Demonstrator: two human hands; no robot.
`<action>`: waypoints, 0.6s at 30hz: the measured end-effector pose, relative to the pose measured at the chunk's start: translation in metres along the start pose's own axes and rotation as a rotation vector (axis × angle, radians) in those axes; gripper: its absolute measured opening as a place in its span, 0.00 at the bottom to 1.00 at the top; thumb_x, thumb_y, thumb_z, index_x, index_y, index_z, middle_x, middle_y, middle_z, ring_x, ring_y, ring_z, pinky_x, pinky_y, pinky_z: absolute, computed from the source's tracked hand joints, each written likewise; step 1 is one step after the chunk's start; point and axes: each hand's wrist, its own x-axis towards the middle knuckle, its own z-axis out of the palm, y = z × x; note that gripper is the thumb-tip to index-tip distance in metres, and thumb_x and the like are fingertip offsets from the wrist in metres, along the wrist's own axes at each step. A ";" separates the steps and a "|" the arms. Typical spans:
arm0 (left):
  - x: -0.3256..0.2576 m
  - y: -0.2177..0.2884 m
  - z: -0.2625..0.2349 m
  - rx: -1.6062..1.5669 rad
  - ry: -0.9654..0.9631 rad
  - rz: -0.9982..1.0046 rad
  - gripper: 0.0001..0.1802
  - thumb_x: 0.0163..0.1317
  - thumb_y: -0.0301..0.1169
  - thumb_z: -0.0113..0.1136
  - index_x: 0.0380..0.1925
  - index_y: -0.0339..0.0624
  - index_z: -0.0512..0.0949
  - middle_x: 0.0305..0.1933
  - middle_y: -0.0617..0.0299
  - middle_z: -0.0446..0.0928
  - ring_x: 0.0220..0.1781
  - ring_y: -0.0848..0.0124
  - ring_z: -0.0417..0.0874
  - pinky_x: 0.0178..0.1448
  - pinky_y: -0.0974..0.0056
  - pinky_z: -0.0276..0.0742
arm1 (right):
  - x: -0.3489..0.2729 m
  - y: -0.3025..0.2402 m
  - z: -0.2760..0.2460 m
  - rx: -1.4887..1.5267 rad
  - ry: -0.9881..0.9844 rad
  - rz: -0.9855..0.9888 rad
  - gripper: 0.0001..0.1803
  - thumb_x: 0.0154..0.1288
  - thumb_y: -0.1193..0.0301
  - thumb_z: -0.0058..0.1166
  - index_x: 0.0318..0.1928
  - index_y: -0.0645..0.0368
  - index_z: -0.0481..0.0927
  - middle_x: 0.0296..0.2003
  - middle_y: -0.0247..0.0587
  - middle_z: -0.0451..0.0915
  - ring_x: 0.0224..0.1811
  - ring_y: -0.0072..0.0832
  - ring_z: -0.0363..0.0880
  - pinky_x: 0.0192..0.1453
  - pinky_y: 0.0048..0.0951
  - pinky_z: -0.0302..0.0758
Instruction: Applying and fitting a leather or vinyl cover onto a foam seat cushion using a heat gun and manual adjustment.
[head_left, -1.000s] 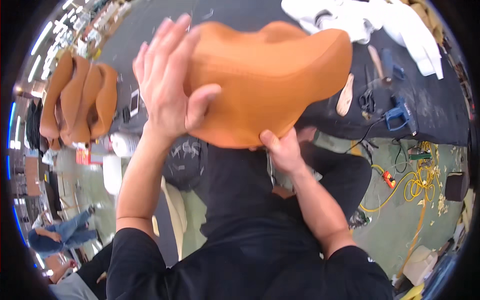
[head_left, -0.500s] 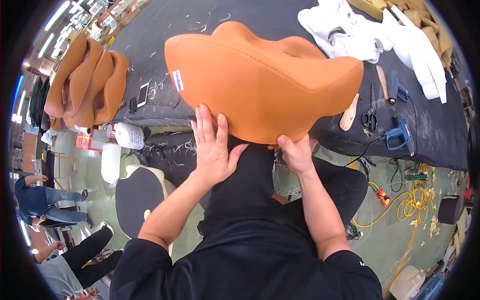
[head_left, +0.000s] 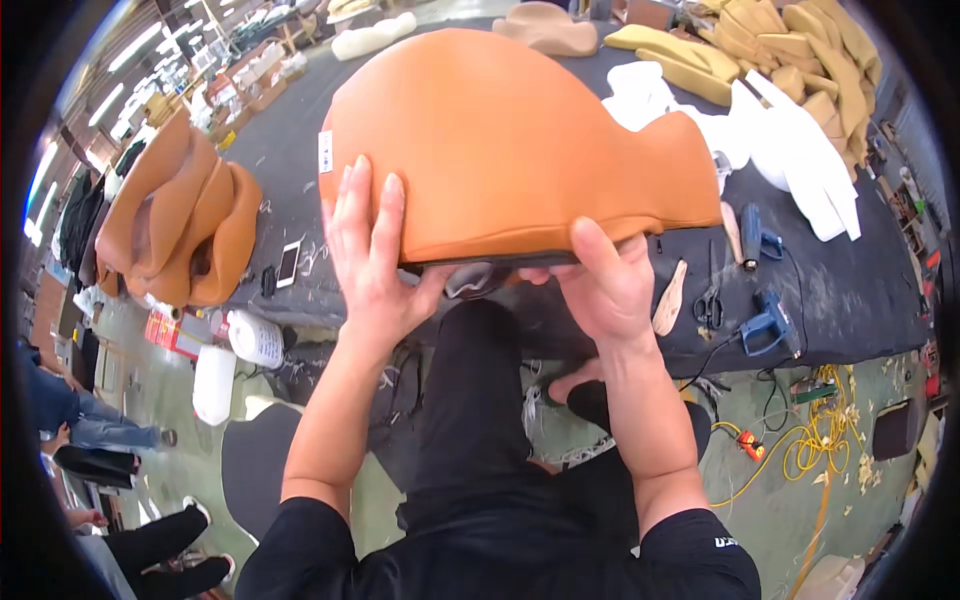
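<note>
An orange leather-look contoured cushion (head_left: 490, 150) is raised in front of me above the near table edge, its broad smooth face toward me. A small white label sits at its left edge. My left hand (head_left: 370, 265) grips its lower left part, fingers spread over the face and thumb by the bottom edge. At the lower right, my right hand (head_left: 612, 285) pinches the bottom edge, thumb on top and fingers underneath. Along that edge the orange cover stands apart from a dark underside, with a grey fold showing between my hands. The cushion's far side is hidden.
Brown cushions (head_left: 180, 220) are stacked at left near a phone (head_left: 289, 263). On the right lie scissors (head_left: 709, 305), a wooden tool (head_left: 669, 298), a blue corded gun (head_left: 771, 324) and white covers (head_left: 795, 155). Foam pieces (head_left: 800, 50) pile up behind. A yellow cable (head_left: 815, 440) coils on the floor.
The cushion has tilted so its underside edge faces me and its seamed top is out of sight. My left hand has moved up and left; my right hand has turned, thumb raised.
</note>
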 end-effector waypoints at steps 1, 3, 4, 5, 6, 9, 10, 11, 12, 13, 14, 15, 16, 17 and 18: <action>0.012 0.003 -0.007 0.050 -0.037 0.028 0.57 0.46 0.51 0.82 0.76 0.42 0.69 0.82 0.38 0.62 0.84 0.36 0.59 0.82 0.31 0.51 | 0.008 0.000 0.000 -0.121 0.023 0.042 0.19 0.80 0.68 0.56 0.63 0.65 0.76 0.48 0.50 0.88 0.40 0.36 0.89 0.40 0.37 0.88; 0.048 -0.002 -0.022 0.088 -0.005 0.166 0.58 0.50 0.64 0.76 0.76 0.43 0.69 0.82 0.40 0.61 0.84 0.35 0.57 0.82 0.30 0.50 | 0.023 0.010 0.007 -0.147 0.104 0.153 0.17 0.78 0.69 0.60 0.59 0.66 0.78 0.43 0.47 0.89 0.34 0.33 0.90 0.38 0.36 0.89; 0.070 -0.007 -0.026 0.059 -0.067 0.221 0.57 0.51 0.65 0.75 0.76 0.45 0.70 0.83 0.42 0.61 0.84 0.35 0.56 0.82 0.31 0.49 | 0.026 0.016 0.010 -0.135 0.062 0.199 0.15 0.77 0.69 0.61 0.57 0.66 0.80 0.40 0.46 0.89 0.34 0.32 0.91 0.38 0.35 0.90; 0.090 -0.010 -0.027 0.025 -0.128 0.277 0.56 0.52 0.67 0.73 0.76 0.46 0.71 0.83 0.44 0.62 0.85 0.35 0.55 0.82 0.31 0.48 | 0.028 0.020 0.009 -0.168 0.015 0.182 0.13 0.77 0.70 0.61 0.54 0.67 0.83 0.40 0.45 0.90 0.36 0.34 0.92 0.38 0.35 0.90; 0.109 -0.006 -0.034 0.067 -0.317 0.299 0.54 0.54 0.69 0.69 0.75 0.48 0.74 0.84 0.47 0.62 0.86 0.36 0.53 0.83 0.33 0.46 | 0.027 0.018 0.015 -0.130 -0.012 0.155 0.13 0.76 0.70 0.62 0.51 0.68 0.85 0.41 0.46 0.90 0.37 0.33 0.92 0.40 0.34 0.90; 0.110 -0.028 -0.018 0.039 -0.319 0.340 0.53 0.55 0.71 0.66 0.74 0.49 0.75 0.84 0.48 0.62 0.86 0.37 0.53 0.83 0.35 0.46 | 0.000 0.011 0.004 -0.517 0.065 0.012 0.08 0.73 0.76 0.65 0.46 0.70 0.87 0.41 0.45 0.90 0.39 0.26 0.89 0.41 0.27 0.86; 0.112 -0.032 -0.017 0.023 -0.309 0.343 0.53 0.55 0.70 0.67 0.74 0.49 0.76 0.84 0.47 0.61 0.86 0.38 0.54 0.84 0.36 0.47 | -0.011 0.017 -0.014 -0.760 0.235 -0.089 0.05 0.72 0.78 0.65 0.44 0.69 0.87 0.39 0.41 0.89 0.37 0.23 0.87 0.41 0.25 0.84; 0.115 -0.035 -0.015 0.013 -0.299 0.345 0.53 0.55 0.70 0.67 0.74 0.49 0.75 0.84 0.47 0.61 0.86 0.38 0.54 0.84 0.36 0.47 | -0.012 0.021 -0.028 -0.836 0.451 -0.302 0.04 0.72 0.78 0.64 0.41 0.68 0.86 0.36 0.38 0.88 0.35 0.20 0.86 0.40 0.23 0.83; 0.117 -0.038 -0.014 -0.002 -0.296 0.343 0.53 0.55 0.69 0.67 0.74 0.49 0.75 0.84 0.47 0.61 0.86 0.38 0.54 0.84 0.36 0.47 | -0.008 0.013 -0.037 -0.969 0.592 -0.336 0.05 0.72 0.76 0.65 0.39 0.67 0.85 0.34 0.37 0.88 0.34 0.19 0.85 0.40 0.24 0.82; 0.119 -0.040 -0.016 -0.005 -0.309 0.326 0.54 0.53 0.70 0.67 0.75 0.48 0.74 0.85 0.46 0.60 0.86 0.39 0.53 0.84 0.37 0.45 | -0.001 0.001 -0.047 -1.098 0.636 -0.241 0.09 0.72 0.71 0.67 0.42 0.67 0.86 0.35 0.39 0.89 0.34 0.21 0.85 0.41 0.25 0.81; 0.123 -0.037 -0.018 -0.008 -0.311 0.334 0.54 0.53 0.70 0.67 0.75 0.48 0.74 0.85 0.46 0.60 0.86 0.39 0.53 0.84 0.37 0.45 | 0.008 -0.006 -0.058 -1.188 0.632 -0.188 0.17 0.69 0.63 0.70 0.40 0.68 0.86 0.33 0.49 0.90 0.36 0.34 0.91 0.42 0.33 0.84; 0.125 -0.037 -0.017 -0.021 -0.329 0.325 0.55 0.53 0.71 0.67 0.75 0.48 0.74 0.85 0.46 0.60 0.86 0.39 0.53 0.84 0.37 0.44 | 0.016 -0.010 -0.064 -1.202 0.563 -0.134 0.17 0.70 0.63 0.70 0.41 0.69 0.86 0.33 0.46 0.90 0.36 0.29 0.89 0.43 0.31 0.83; 0.128 -0.038 -0.016 -0.031 -0.345 0.316 0.56 0.52 0.72 0.66 0.75 0.48 0.74 0.85 0.47 0.60 0.87 0.40 0.52 0.85 0.37 0.43 | 0.022 -0.013 -0.068 -1.212 0.492 -0.082 0.18 0.70 0.62 0.70 0.41 0.70 0.87 0.32 0.43 0.89 0.36 0.23 0.87 0.43 0.28 0.81; 0.132 -0.041 -0.015 -0.012 -0.375 0.319 0.59 0.51 0.77 0.63 0.75 0.48 0.74 0.85 0.47 0.60 0.87 0.41 0.51 0.85 0.38 0.42 | 0.032 -0.010 -0.071 -1.183 0.476 -0.140 0.18 0.70 0.63 0.68 0.39 0.70 0.86 0.28 0.46 0.88 0.34 0.26 0.87 0.40 0.31 0.80; 0.135 -0.042 -0.013 -0.010 -0.368 0.331 0.59 0.51 0.77 0.63 0.75 0.48 0.74 0.85 0.47 0.60 0.87 0.41 0.51 0.85 0.38 0.42 | 0.036 -0.012 -0.076 -1.181 0.480 -0.155 0.18 0.70 0.63 0.68 0.39 0.70 0.86 0.28 0.46 0.88 0.34 0.26 0.87 0.40 0.31 0.80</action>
